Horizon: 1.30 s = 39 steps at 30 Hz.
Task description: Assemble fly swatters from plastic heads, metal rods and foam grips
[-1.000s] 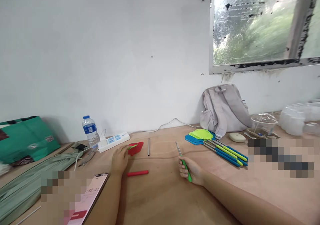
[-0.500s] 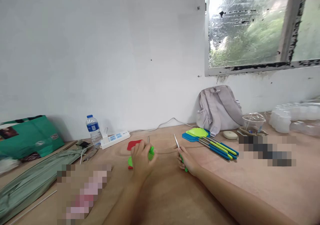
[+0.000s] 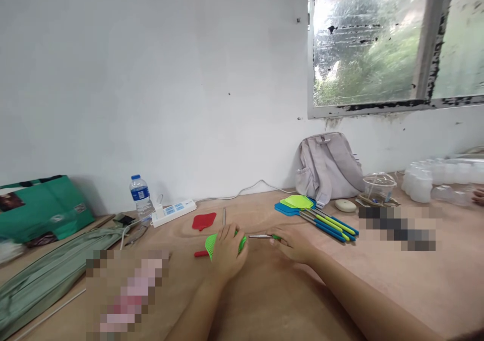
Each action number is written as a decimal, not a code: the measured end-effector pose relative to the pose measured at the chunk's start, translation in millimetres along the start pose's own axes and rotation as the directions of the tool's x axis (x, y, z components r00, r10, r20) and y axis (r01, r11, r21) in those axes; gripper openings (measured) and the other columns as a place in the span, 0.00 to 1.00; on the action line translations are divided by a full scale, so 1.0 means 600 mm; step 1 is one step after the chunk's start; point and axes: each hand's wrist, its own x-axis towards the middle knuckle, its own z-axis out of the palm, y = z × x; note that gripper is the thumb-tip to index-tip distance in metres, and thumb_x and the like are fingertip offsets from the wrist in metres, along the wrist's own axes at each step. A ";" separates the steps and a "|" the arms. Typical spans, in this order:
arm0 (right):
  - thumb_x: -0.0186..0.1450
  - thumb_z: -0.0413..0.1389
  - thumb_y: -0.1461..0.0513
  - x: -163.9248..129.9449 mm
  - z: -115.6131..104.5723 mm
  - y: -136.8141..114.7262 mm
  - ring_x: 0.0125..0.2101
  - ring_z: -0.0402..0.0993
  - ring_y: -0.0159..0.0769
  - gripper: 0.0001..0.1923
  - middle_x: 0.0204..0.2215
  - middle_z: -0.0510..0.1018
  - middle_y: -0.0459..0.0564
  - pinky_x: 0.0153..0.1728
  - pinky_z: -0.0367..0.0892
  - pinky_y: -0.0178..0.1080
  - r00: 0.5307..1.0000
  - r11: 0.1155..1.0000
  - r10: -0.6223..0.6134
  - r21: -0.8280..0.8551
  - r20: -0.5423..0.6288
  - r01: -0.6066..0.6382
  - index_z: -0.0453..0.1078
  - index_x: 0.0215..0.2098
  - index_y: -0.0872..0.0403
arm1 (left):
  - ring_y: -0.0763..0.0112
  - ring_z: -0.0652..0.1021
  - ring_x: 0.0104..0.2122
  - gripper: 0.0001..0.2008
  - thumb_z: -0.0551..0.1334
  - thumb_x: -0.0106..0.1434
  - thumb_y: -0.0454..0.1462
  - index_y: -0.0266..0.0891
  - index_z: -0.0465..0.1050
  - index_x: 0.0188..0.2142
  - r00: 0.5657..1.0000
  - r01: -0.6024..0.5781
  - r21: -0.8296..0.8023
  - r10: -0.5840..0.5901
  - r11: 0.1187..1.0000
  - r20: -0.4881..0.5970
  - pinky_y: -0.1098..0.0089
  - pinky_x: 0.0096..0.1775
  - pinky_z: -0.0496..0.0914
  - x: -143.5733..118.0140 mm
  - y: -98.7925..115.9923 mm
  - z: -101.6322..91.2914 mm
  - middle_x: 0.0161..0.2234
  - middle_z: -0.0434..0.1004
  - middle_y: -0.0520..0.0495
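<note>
Head view. Left hand (image 3: 227, 252): fingers curled over a green fly-swatter head (image 3: 212, 242), gripping it just above the wooden table (image 3: 264, 300); the mesh shows at both sides of the hand. Right hand (image 3: 295, 244): closed round a thin metal rod (image 3: 259, 236) with a green grip end, held level, its free tip pointing toward the left hand and stopping just short of the green head. Both forearms reach in from the bottom edge.

Red handle piece (image 3: 200, 253): lies on the table just left of the left hand, partly hidden by the green head. Red fly-swatter head (image 3: 203, 221): flat on the table beyond the left hand, apart from it. Short metal rod (image 3: 224, 216): lies just right of the red head.

Finished fly swatters (image 3: 313, 215): a bundle with blue and lime-green heads and handles, lying right of the right hand, near it. Grey backpack (image 3: 328, 167): stands against the wall behind the bundle. Clear plastic cup (image 3: 379, 187) and a pale oval case (image 3: 345, 205): beside the backpack. Clear plastic containers (image 3: 434, 179): far right.

Water bottle (image 3: 139, 195) and white power strip (image 3: 174, 212): by the wall at left. Green bag (image 3: 41, 207): far left.
</note>
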 end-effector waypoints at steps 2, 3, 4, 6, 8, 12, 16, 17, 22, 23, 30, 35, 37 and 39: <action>0.61 0.47 0.59 0.000 0.002 -0.001 0.35 0.66 0.38 0.13 0.35 0.72 0.49 0.37 0.58 0.39 1.000 0.999 -0.015 -0.043 0.003 0.015 0.67 0.42 0.48 | 0.63 0.65 0.37 0.07 0.51 0.56 0.34 0.41 0.65 0.32 1.000 -0.019 -0.019 0.019 1.000 0.018 0.63 0.39 0.60 -0.001 0.002 0.000 0.36 0.64 0.46; 0.61 0.47 0.59 0.000 0.003 -0.001 0.35 0.66 0.38 0.13 0.35 0.72 0.49 0.37 0.58 0.38 1.000 0.998 -0.021 -0.058 0.001 0.021 0.67 0.42 0.47 | 0.63 0.65 0.37 0.06 0.51 0.55 0.34 0.41 0.65 0.32 0.999 -0.025 -0.027 0.025 0.999 0.027 0.63 0.39 0.60 -0.002 0.003 0.000 0.36 0.64 0.46; 0.61 0.47 0.59 0.000 0.004 -0.001 0.35 0.66 0.37 0.13 0.35 0.72 0.49 0.36 0.58 0.38 1.000 0.997 -0.025 -0.071 -0.006 0.025 0.67 0.42 0.47 | 0.63 0.65 0.37 0.06 0.52 0.54 0.34 0.41 0.65 0.32 0.999 -0.026 -0.032 0.027 0.999 0.036 0.63 0.39 0.60 -0.003 0.003 0.001 0.36 0.64 0.46; 0.61 0.47 0.59 0.000 0.004 -0.002 0.35 0.66 0.37 0.13 0.35 0.72 0.49 0.36 0.58 0.37 0.999 0.995 -0.029 -0.092 -0.020 0.027 0.67 0.42 0.47 | 0.63 0.65 0.38 0.06 0.52 0.53 0.34 0.41 0.65 0.31 0.998 -0.023 -0.027 0.025 0.999 0.054 0.63 0.38 0.59 -0.004 0.002 0.002 0.37 0.64 0.46; 0.61 0.46 0.59 -0.001 0.003 -0.003 0.34 0.66 0.37 0.13 0.33 0.72 0.49 0.35 0.58 0.37 0.999 0.994 -0.035 -0.103 -0.030 0.032 0.68 0.42 0.47 | 0.63 0.65 0.37 0.06 0.52 0.53 0.34 0.41 0.65 0.31 0.997 -0.024 -0.013 0.025 1.000 0.068 0.63 0.38 0.59 -0.005 0.002 0.003 0.37 0.64 0.46; 0.61 0.46 0.58 0.000 -0.003 -0.005 0.32 0.66 0.36 0.13 0.31 0.71 0.49 0.32 0.57 0.36 0.998 0.992 -0.065 -0.111 -0.022 0.062 0.68 0.42 0.47 | 0.63 0.65 0.37 0.05 0.52 0.54 0.34 0.41 0.65 0.30 0.994 -0.052 0.019 0.050 0.998 0.093 0.62 0.39 0.59 -0.004 0.003 0.002 0.36 0.64 0.46; 0.61 0.47 0.57 0.000 -0.011 -0.006 0.31 0.65 0.36 0.13 0.30 0.71 0.49 0.30 0.56 0.36 0.995 0.975 -0.102 -0.199 -0.014 0.097 0.68 0.42 0.46 | 0.61 0.64 0.38 0.06 0.52 0.53 0.35 0.40 0.65 0.31 0.988 -0.087 0.057 0.079 0.995 0.133 0.61 0.40 0.59 -0.003 0.010 -0.004 0.37 0.64 0.45; 0.60 0.48 0.57 0.000 -0.013 -0.007 0.31 0.65 0.36 0.13 0.30 0.71 0.49 0.30 0.55 0.36 0.993 0.967 -0.114 -0.230 -0.015 0.107 0.68 0.41 0.46 | 0.60 0.64 0.39 0.06 0.53 0.53 0.35 0.40 0.65 0.31 0.986 -0.097 0.068 0.087 0.993 0.142 0.61 0.41 0.59 -0.004 0.013 -0.005 0.38 0.64 0.45; 0.60 0.48 0.57 -0.003 -0.017 -0.010 0.29 0.65 0.36 0.12 0.28 0.72 0.49 0.29 0.54 0.35 0.984 0.938 -0.175 -0.306 -0.009 0.164 0.69 0.40 0.47 | 0.58 0.64 0.41 0.07 0.54 0.52 0.36 0.38 0.66 0.31 0.974 -0.149 0.083 0.132 0.985 0.183 0.59 0.42 0.59 -0.007 0.026 -0.003 0.39 0.65 0.42; 0.60 0.48 0.57 -0.003 -0.017 -0.011 0.29 0.65 0.35 0.12 0.28 0.72 0.49 0.28 0.53 0.35 0.984 0.936 -0.181 -0.308 -0.003 0.171 0.69 0.39 0.47 | 0.58 0.64 0.40 0.06 0.54 0.52 0.36 0.38 0.66 0.31 0.973 -0.155 0.081 0.138 0.985 0.184 0.59 0.42 0.59 -0.007 0.028 -0.002 0.38 0.66 0.42; 0.61 0.46 0.56 -0.003 -0.008 -0.024 0.27 0.67 0.34 0.12 0.26 0.74 0.48 0.28 0.54 0.34 0.991 0.929 -0.123 -0.347 0.046 0.131 0.69 0.37 0.49 | 0.60 0.64 0.38 0.06 0.52 0.55 0.35 0.37 0.67 0.30 0.971 -0.174 0.095 0.155 0.980 0.182 0.59 0.42 0.59 -0.003 0.032 0.000 0.34 0.65 0.43; 0.62 0.44 0.55 -0.004 -0.003 -0.028 0.33 0.69 0.34 0.15 0.31 0.75 0.48 0.34 0.57 0.34 0.997 0.934 -0.025 -0.354 0.072 0.049 0.69 0.40 0.49 | 0.60 0.64 0.40 0.09 0.51 0.58 0.36 0.36 0.68 0.32 0.960 -0.200 0.154 0.163 0.968 0.226 0.59 0.43 0.59 -0.001 0.028 0.004 0.37 0.65 0.43; 0.63 0.43 0.54 -0.004 0.000 -0.028 0.33 0.69 0.34 0.16 0.32 0.76 0.49 0.35 0.58 0.35 0.996 0.928 0.004 -0.372 0.093 0.031 0.69 0.40 0.50 | 0.60 0.63 0.41 0.09 0.51 0.58 0.36 0.35 0.67 0.34 0.955 -0.204 0.164 0.159 0.965 0.252 0.59 0.45 0.58 -0.002 0.026 0.010 0.38 0.65 0.43; 0.63 0.42 0.54 -0.003 0.002 -0.027 0.33 0.69 0.34 0.17 0.32 0.76 0.49 0.35 0.58 0.34 0.993 0.921 0.021 -0.389 0.112 0.025 0.69 0.40 0.50 | 0.59 0.63 0.42 0.10 0.50 0.59 0.35 0.34 0.67 0.36 0.947 -0.197 0.170 0.142 0.966 0.290 0.59 0.45 0.58 -0.005 0.024 0.015 0.40 0.65 0.42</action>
